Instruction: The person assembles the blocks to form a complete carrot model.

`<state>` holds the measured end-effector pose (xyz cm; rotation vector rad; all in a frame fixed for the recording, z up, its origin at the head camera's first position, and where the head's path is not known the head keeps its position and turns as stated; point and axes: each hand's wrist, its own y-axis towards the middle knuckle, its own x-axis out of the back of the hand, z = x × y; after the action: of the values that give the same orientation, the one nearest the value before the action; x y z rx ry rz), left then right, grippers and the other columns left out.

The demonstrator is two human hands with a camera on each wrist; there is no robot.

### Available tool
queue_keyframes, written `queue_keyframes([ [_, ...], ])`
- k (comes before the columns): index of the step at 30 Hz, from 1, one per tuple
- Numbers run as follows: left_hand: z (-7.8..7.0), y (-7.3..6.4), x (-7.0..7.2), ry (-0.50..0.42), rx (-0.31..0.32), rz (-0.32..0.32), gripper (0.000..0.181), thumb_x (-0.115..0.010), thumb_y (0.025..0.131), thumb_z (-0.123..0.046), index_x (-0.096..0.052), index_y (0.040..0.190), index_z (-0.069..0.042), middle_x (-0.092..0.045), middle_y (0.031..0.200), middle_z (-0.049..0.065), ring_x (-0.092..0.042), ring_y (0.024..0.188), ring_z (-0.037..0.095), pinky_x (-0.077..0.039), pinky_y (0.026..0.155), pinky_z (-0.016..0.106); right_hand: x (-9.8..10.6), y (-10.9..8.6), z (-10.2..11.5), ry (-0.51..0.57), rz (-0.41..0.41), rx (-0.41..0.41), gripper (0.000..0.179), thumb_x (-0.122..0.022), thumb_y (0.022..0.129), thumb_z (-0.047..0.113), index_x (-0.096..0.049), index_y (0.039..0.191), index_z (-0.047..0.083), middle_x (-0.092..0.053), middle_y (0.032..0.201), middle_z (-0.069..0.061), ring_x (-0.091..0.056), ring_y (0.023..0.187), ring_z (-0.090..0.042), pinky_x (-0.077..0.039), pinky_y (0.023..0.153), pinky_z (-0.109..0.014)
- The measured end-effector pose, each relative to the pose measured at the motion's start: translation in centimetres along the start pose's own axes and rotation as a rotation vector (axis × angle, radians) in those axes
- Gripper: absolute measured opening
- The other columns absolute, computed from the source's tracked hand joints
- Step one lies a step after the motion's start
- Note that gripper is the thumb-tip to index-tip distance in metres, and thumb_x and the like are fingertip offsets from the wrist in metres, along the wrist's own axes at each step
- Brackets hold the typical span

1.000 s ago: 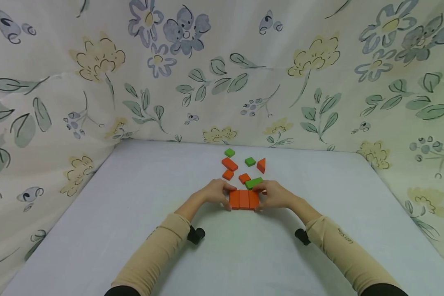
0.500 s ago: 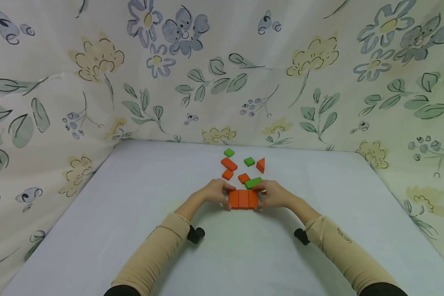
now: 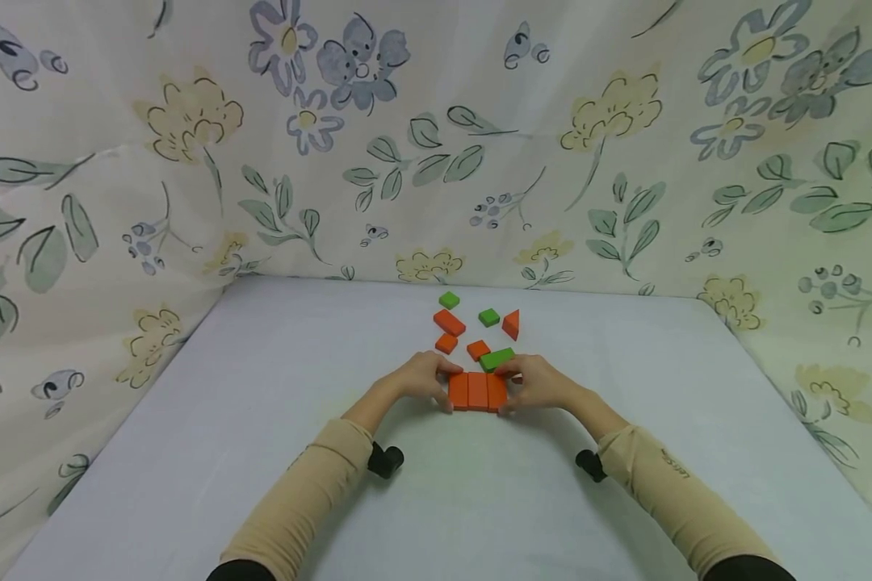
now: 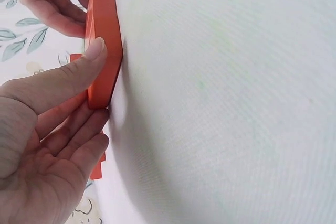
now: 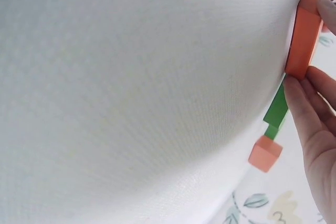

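Fingers a little apart, your left hand (image 3: 425,378) and right hand (image 3: 542,382) pinch three long orange blocks (image 3: 477,391); right wrist view shows a long green block (image 5: 276,108), left doesn't.

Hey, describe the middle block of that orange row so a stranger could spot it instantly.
On the white table, the left hand and right hand face each other with a row of three orange blocks between them. Pick the middle block: unlike the left block and right block, it appears touched by neither hand.
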<state>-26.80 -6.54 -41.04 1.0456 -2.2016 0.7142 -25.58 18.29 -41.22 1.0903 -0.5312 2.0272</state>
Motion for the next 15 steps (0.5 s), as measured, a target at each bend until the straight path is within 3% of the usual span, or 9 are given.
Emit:
queue_keyframes([
  [8, 0.41, 0.11, -0.11, 0.003, -0.025, -0.01, 0.062, -0.085, 0.072, -0.011, -0.063, 0.13, -0.006, -0.064, 0.118, 0.004, -0.046, 0.093, 0.017, -0.042, 0.078, 0.027, 0.04, 0.01, 0.02, -0.002, 0.009, -0.01, 0.058, -0.086, 0.072, 0.019, -0.063, 0.118, -0.008, -0.066, 0.115, -0.015, -0.061, 0.103, -0.029, -0.051, 0.089, -0.041],
  [15, 0.43, 0.19, -0.1, 0.001, -0.026, -0.015, 0.062, -0.085, 0.072, -0.01, -0.063, 0.13, -0.006, -0.064, 0.122, 0.005, -0.046, 0.094, 0.016, -0.042, 0.079, 0.027, 0.07, 0.11, 0.16, 0.024, 0.004, -0.029, 0.058, -0.086, 0.072, 0.018, -0.063, 0.119, -0.008, -0.065, 0.116, -0.015, -0.061, 0.105, -0.03, -0.051, 0.09, -0.044],
])
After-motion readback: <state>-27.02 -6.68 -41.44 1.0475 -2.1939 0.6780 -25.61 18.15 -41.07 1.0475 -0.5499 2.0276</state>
